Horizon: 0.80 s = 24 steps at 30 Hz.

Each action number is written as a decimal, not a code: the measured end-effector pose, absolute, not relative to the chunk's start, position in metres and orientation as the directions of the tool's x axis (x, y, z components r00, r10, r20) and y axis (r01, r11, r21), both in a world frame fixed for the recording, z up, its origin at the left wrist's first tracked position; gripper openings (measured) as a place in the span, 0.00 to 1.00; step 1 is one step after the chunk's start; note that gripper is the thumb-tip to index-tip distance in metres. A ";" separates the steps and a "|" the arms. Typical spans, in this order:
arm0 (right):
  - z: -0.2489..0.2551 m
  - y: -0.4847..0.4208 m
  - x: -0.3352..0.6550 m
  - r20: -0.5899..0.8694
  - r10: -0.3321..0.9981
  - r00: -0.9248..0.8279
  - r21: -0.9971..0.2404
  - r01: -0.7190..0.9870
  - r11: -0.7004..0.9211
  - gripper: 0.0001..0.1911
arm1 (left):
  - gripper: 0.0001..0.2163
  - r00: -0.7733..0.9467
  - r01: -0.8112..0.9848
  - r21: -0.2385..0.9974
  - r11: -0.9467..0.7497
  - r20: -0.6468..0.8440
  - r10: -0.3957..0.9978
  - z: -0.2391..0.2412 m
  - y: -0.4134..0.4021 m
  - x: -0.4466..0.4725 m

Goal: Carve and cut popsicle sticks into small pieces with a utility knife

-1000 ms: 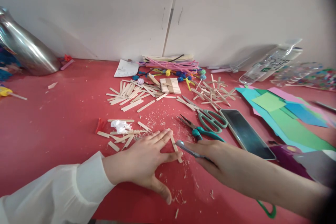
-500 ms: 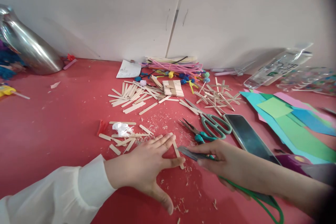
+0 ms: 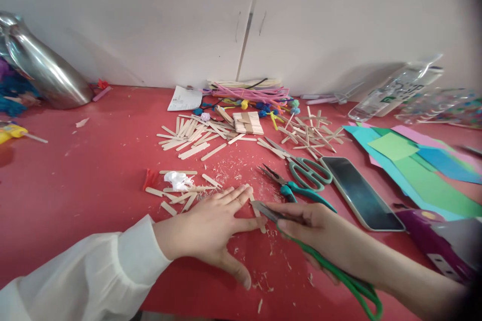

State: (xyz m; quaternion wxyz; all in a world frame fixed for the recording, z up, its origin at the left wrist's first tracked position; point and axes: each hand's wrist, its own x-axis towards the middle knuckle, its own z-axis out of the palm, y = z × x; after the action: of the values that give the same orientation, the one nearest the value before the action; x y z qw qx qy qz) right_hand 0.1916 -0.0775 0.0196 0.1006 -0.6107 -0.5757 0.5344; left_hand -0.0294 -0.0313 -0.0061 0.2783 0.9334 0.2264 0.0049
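My left hand [image 3: 211,228] lies flat on the red table [image 3: 94,180], fingers spread, pressing down a wooden craft stick [image 3: 258,214]. My right hand [image 3: 320,230] is closed on a cutting tool [image 3: 276,214] with a grey metal blade and a green handle; the blade tip rests against the stick just right of my left fingertips. Wood shavings [image 3: 263,281] lie scattered around both hands. A few cut stick pieces [image 3: 181,198] and a crumpled white scrap [image 3: 176,179] sit just left of my left hand.
Green-handled pliers [image 3: 291,189], scissors [image 3: 307,170] and a phone [image 3: 359,192] lie beyond my right hand. Piles of craft sticks [image 3: 196,138], pipe cleaners [image 3: 250,93] and coloured paper [image 3: 414,165] fill the back and right. A metal jug [image 3: 41,72] stands far left.
My right hand has brought the blade left until its tip meets the stick under my left fingers. The left hand has stayed pressed in place.
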 end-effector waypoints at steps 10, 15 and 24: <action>0.026 -0.082 0.196 -0.149 0.906 -0.397 -0.486 0.827 0.283 0.21 | 0.41 0.895 0.430 0.491 -0.758 -0.121 0.429 -0.006 -0.032 -0.028; 0.024 -0.079 0.196 -0.188 0.901 -0.391 -0.454 0.848 0.273 0.21 | 0.40 0.899 0.422 0.479 -0.769 -0.112 0.424 -0.005 -0.032 -0.027; 0.030 -0.078 0.192 -0.217 0.895 -0.390 -0.390 0.875 0.286 0.20 | 0.40 0.896 0.428 0.475 -0.769 -0.113 0.429 -0.005 -0.032 -0.028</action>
State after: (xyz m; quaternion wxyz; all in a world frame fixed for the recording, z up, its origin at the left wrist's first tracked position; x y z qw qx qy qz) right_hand 0.1922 -0.0782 0.0295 0.0217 -0.5519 -0.8017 0.2283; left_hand -0.0276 -0.0318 -0.0055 0.2524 0.9404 0.2278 0.0013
